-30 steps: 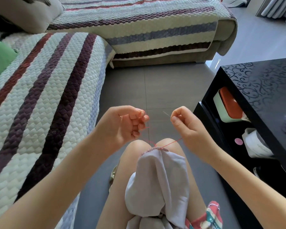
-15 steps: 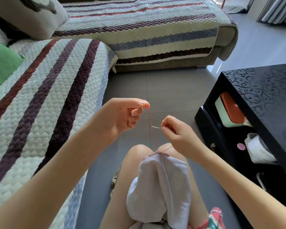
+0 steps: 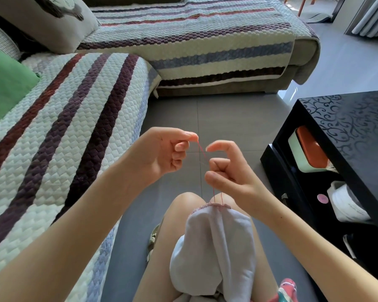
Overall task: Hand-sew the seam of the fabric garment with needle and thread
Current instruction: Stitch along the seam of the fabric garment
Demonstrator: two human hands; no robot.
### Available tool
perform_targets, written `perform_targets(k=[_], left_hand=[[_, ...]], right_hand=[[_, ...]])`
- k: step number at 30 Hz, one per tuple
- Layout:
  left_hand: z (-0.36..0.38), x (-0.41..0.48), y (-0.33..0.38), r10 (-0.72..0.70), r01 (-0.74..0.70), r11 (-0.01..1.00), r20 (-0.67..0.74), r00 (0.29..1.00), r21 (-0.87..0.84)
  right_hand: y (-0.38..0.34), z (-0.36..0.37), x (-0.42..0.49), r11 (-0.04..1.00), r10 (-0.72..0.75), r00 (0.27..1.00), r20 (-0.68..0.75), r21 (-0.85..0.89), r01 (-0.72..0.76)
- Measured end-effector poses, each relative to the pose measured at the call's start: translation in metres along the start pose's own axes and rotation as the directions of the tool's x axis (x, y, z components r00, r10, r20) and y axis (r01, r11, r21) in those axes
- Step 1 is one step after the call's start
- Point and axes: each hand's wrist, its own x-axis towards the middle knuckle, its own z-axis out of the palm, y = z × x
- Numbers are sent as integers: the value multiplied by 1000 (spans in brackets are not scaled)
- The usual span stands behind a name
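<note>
1 sofa [image 3: 79,131], L-shaped, 2 sections, both under striped quilted covers. 1 black table [image 3: 347,127] on the right. 2 cushions: 1 green [image 3: 4,83] at the left edge, 1 grey [image 3: 59,29] top left. 1 white garment [image 3: 214,247] draped over the person's right knee, with the pink-stitched seam [image 3: 207,205] at the top, just below the hands. 1 orange-lidded box [image 3: 308,153] on the table's lower shelf.

2 hands, raised over the knees, close together but apart. Left hand [image 3: 162,153]: thumb and index pinch the red thread [image 3: 202,150], other fingers curled in. Right hand [image 3: 234,177]: index arched out and free, remaining fingers curled against the thumb; can't tell what they grip.

1 thread line runs from the left pinch down to the right hand. 2 strands drop from there to the seam. Needle too thin to make out for sure.
</note>
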Motion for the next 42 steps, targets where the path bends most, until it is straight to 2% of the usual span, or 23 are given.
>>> perform_targets(k=[3, 5, 7, 9, 12, 14, 16, 19, 21, 23, 24, 26, 28, 30, 32, 33, 34, 35, 36, 38, 39, 40, 42], left_hand=[[-3, 5, -11, -68, 69, 998, -53, 996, 9], [-5, 11, -27, -62, 91, 982, -170, 983, 165], [-6, 9, -51, 45, 67, 914, -263, 964, 400], [-7, 3, -72, 80, 59, 850, -238, 968, 524], [-5, -6, -89, -37, 56, 825, -45, 998, 563], [1, -7, -92, -55, 34, 838, 23, 998, 544], [7, -7, -91, -45, 15, 866, 48, 998, 500], [13, -8, -87, -40, 13, 897, 52, 998, 443], [17, -8, -88, -27, 10, 911, 35, 999, 413], [19, -8, -91, -21, 10, 920, 23, 1000, 391], [19, -9, -92, -24, 14, 926, 22, 999, 378], [18, -11, -95, -29, 14, 935, 37, 999, 354], [15, -14, -97, -41, 18, 942, 64, 997, 335], [12, -16, -97, -54, 28, 947, 71, 996, 321], [8, -17, -97, -63, 39, 942, 60, 996, 332], [7, -18, -98, -63, 41, 939, 55, 997, 343], [6, -19, -97, -61, 40, 936, 47, 997, 350], [6, -19, -97, -61, 42, 933, 43, 997, 357], [6, -19, -96, -64, 45, 931, 43, 997, 362], [7, -19, -95, -64, 42, 927, 47, 997, 373], [7, -18, -95, -65, 42, 927, 48, 997, 371], [8, -17, -95, -65, 42, 930, 49, 997, 366], [10, -16, -95, -67, 43, 934, 56, 996, 354]], right_hand=[[0, 0, 1, 972, -78, 993, -87, -227, 57], [1, -3, 1, 927, -122, 973, -194, -373, 42], [0, -9, 0, 903, -154, 945, -288, -429, 16], [-7, -16, -1, 902, -176, 928, -328, -431, 19], [-21, -26, 0, 987, 6, 944, -329, -151, -59], [-30, -37, 2, 990, 140, 946, -292, 44, -134], [-37, -49, 4, 970, 233, 939, -255, 131, -205], [-40, -65, 10, 959, 275, 915, -297, 153, -238], [-38, -77, 15, 922, 308, 906, -290, 328, -208], [-36, -89, 20, 817, 354, 902, -248, 552, -168], [-32, -95, 21, 800, 373, 896, -240, 572, -179], [-17, -107, 23, 884, 362, 889, -281, 407, -231], [1, -118, 27, 962, 272, 884, -380, 99, -254], [19, -135, 33, 936, 150, 836, -529, -196, -292], [31, -161, 38, 855, 18, 698, -715, -351, -382], [35, -173, 39, 824, -25, 614, -789, -363, -434], [35, -180, 40, 803, -54, 560, -827, -369, -468], [34, -181, 40, 789, -67, 565, -823, -390, -475], [31, -175, 39, 787, -60, 638, -768, -429, -443], [26, -142, 31, 832, 48, 868, -494, -461, -308], [23, -120, 23, 853, 139, 945, -297, -449, -267], [21, -101, 13, 860, 224, 969, -101, -448, -245], [20, -73, -3, 858, 348, 925, 151, -450, -249]])
